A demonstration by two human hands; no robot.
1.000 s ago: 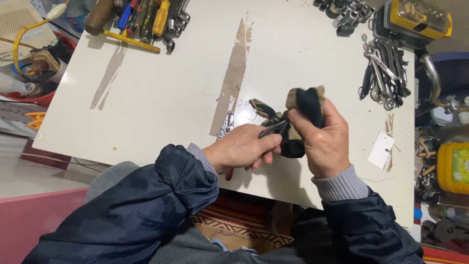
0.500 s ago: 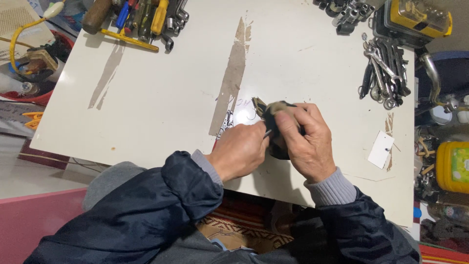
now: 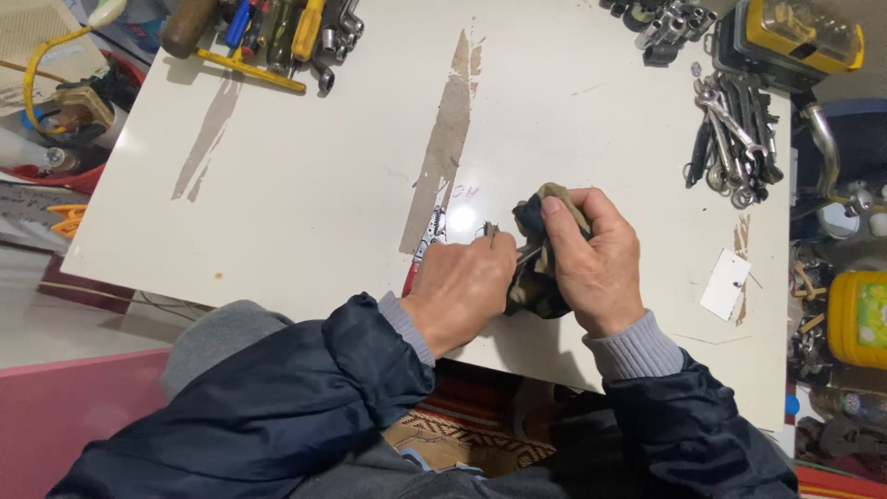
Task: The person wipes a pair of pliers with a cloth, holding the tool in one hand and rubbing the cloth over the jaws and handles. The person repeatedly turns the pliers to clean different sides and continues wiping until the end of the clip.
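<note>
Two hands, left hand [image 3: 462, 291] gripping one pliers [image 3: 488, 231], right hand [image 3: 596, 263] clutching one dark rag [image 3: 534, 277]

A workshop, plainly. White worktable [image 3: 305, 185] scarred with brown strips of torn surface. Screwdrivers [image 3: 277, 28] heaped at upper left, wrenches [image 3: 735, 139] in a loose pile at upper right, sockets [image 3: 661, 18] along the top edge, a yellow case [image 3: 804, 37] (lid shut) in the corner. More clutter down both sides.
</note>
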